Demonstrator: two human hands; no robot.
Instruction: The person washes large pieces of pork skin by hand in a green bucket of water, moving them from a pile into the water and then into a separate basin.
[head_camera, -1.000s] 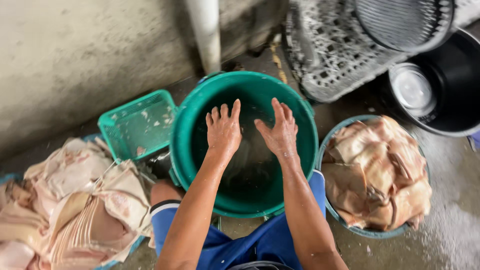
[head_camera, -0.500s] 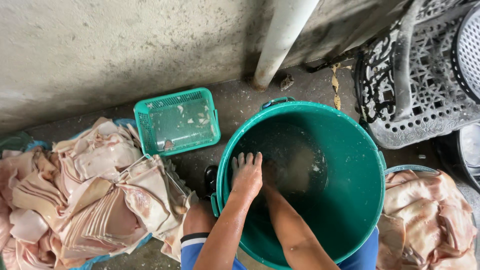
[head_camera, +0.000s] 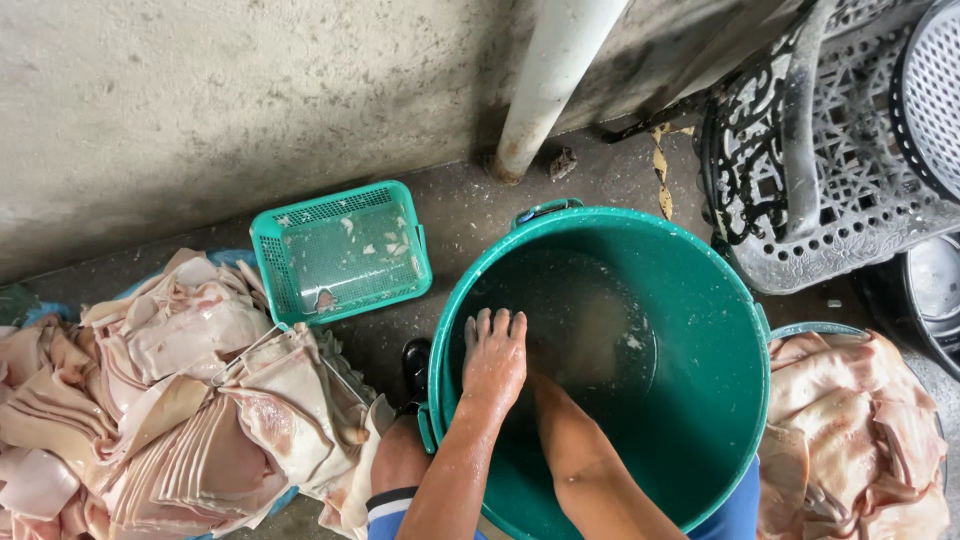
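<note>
Left hand (head_camera: 492, 362) rests flat, fingers spread, on the inner wall of the green bucket (head_camera: 700, 300), holding nothing. Right hand is sunk in the murky water, grip can't be told.

Risk: leaning on the rim could tip the bucket, slopping water onto the pale meat slabs (head_camera: 190, 400) at left.

No labels or signs visible; the small green basket (head_camera: 340, 250) is plain.

No packages, labels, signs or screens showed anywhere in the view down at the floor
</note>
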